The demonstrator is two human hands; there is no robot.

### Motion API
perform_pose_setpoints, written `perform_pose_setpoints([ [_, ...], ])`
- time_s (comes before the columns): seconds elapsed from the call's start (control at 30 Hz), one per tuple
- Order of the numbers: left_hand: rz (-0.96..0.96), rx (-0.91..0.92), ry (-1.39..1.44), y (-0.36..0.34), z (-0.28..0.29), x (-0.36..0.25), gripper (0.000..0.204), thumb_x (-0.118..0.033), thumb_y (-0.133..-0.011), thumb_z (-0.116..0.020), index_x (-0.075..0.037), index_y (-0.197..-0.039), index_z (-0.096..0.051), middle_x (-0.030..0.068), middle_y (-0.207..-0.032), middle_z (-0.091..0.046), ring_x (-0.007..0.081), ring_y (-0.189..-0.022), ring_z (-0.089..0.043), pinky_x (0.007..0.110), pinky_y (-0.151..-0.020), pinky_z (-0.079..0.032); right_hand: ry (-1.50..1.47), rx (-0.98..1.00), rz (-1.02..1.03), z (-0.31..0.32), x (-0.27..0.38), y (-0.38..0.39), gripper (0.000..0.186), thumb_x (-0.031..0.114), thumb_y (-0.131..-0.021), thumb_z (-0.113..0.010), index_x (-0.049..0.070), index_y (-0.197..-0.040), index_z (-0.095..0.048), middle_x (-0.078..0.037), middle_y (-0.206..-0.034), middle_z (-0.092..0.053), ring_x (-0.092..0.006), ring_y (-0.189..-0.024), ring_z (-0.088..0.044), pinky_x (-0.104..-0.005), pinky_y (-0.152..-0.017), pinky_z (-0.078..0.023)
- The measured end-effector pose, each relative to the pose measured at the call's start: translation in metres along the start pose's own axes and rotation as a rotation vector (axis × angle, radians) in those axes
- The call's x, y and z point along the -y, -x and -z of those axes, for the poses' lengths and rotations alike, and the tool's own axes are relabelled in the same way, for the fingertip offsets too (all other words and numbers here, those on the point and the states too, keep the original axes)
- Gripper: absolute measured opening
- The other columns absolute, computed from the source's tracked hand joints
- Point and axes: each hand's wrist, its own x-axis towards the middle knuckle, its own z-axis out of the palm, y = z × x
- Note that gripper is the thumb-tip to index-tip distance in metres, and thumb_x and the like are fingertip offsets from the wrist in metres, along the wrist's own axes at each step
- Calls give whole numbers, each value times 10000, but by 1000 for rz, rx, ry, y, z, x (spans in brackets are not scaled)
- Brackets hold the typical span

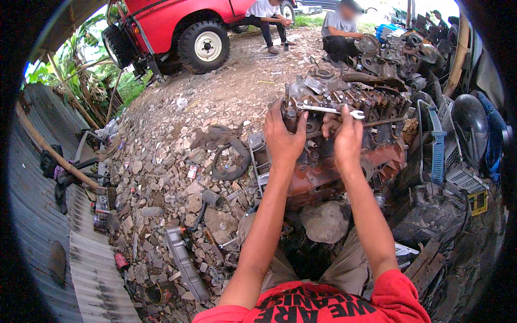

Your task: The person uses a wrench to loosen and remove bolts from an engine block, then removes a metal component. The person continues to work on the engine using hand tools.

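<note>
While both bare hands are over the engine (318, 176), the right hand (347, 135) has its grip closed on a silver combination wrench (325, 109), its thumb pressing near the open-jaw end. This wrench lies almost level above the top of the engine, its ring end pointing to the left, near the left hand (285, 137). The left grip is partly open, thumb apart from fingers, around the engine's upper left part; I cannot tell if it holds anything firmly. On the stony ground (161, 180), left of the engine, there is a curved black rubber piece (245, 161), and nearer the person, a long grey metal cover (184, 261).
</note>
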Motion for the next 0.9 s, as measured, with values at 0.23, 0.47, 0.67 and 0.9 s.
perform_pose_setpoints([
  [0.23, 97, 44, 120, 2, 4, 8, 609, -202, -815, -783, 21, -1325, -535, 217, -1197, -617, 363, -1118, -617, 428, -964, -487, 486, 212, 473, -28, 8, 57, 146, 92, -1003, -584, -4, -1109, -556, -89, -921, -661, -77, -735, -595, -252, -643, -489],
  [0.47, 37, 13, 6, 0, 1, 1, 651, -237, -801, -793, 1, -1335, -507, 251, -1195, -609, 435, -1084, -592, 482, -962, -460, 55, -6, 419, -15, 9, 44, 130, 136, -1002, -594, 34, -1055, -533, -36, -853, -608, -60, -732, -570, -233, -626, -479],
  [0.67, 4, -14, -40, 0, 1, 2, 619, -249, -807, -810, 24, -1299, -551, 229, -1213, -620, 384, -1118, -609, 442, -979, -469, -266, -28, 34, 8, 23, -5, 268, 290, -1056, -472, 35, -1028, -552, -46, -773, -563, -121, -623, -493, -269, -501, -380],
  [0.9, 39, -1, -13, 1, 1, 3, 639, -239, -796, -818, 28, -1306, -541, 224, -1205, -619, 371, -1112, -614, 435, -971, -476, -395, 109, -237, 17, 5, -27, 257, 233, -1032, -413, -1, -1057, -517, -97, -748, -552, -154, -558, -444, -301, -510, -351],
])
